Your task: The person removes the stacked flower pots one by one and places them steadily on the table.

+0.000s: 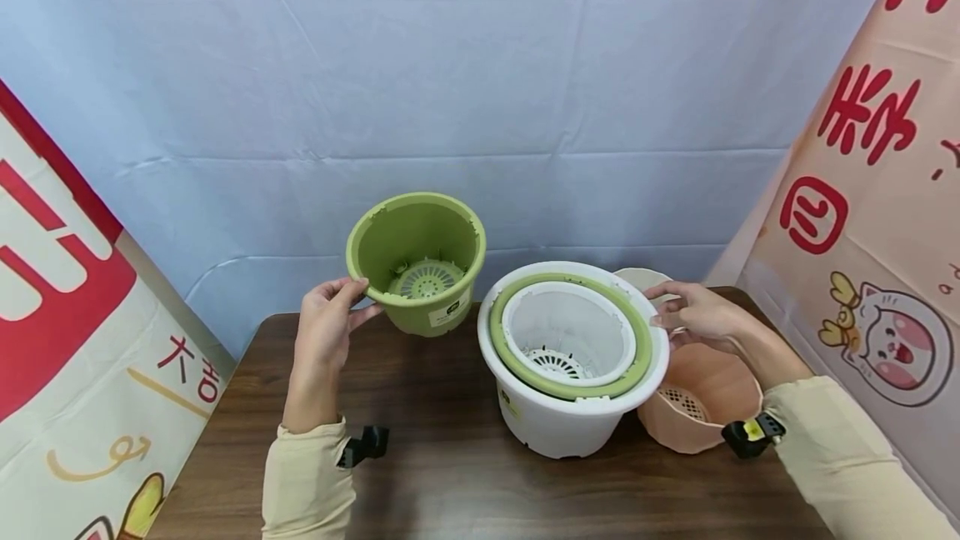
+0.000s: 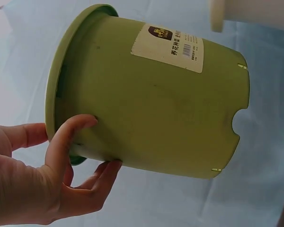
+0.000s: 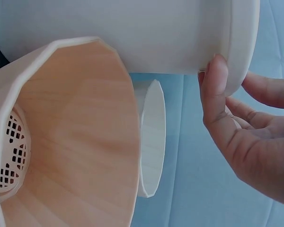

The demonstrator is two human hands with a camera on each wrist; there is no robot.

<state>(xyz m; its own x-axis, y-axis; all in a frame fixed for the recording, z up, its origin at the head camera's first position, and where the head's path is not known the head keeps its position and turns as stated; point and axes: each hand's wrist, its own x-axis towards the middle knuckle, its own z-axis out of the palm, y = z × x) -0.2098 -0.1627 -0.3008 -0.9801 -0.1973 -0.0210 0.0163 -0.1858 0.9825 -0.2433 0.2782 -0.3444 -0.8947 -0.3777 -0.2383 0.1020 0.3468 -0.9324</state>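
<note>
By its left rim, my left hand [image 1: 328,319] pinches a green flowerpot [image 1: 420,236], thumb on one side and fingers beneath. This pot tilts toward the head camera at the table's back edge; its slotted base and a label show. To its right stands a large white flowerpot [image 1: 558,432], with a green flowerpot [image 1: 642,340] and a smaller white flowerpot [image 1: 573,323] nested inside. My right hand [image 1: 705,313] grips the large white pot's right rim, thumb and fingers on either side, as the right wrist view shows.
A peach flowerpot [image 1: 712,382] with a perforated base lies tipped under my right forearm. Behind it is another small white pot [image 3: 152,142], partly hidden. Everything is on a dark wooden table [image 1: 442,473], with a pale cloth [image 1: 450,90] hanging behind and printed banners at both sides.
</note>
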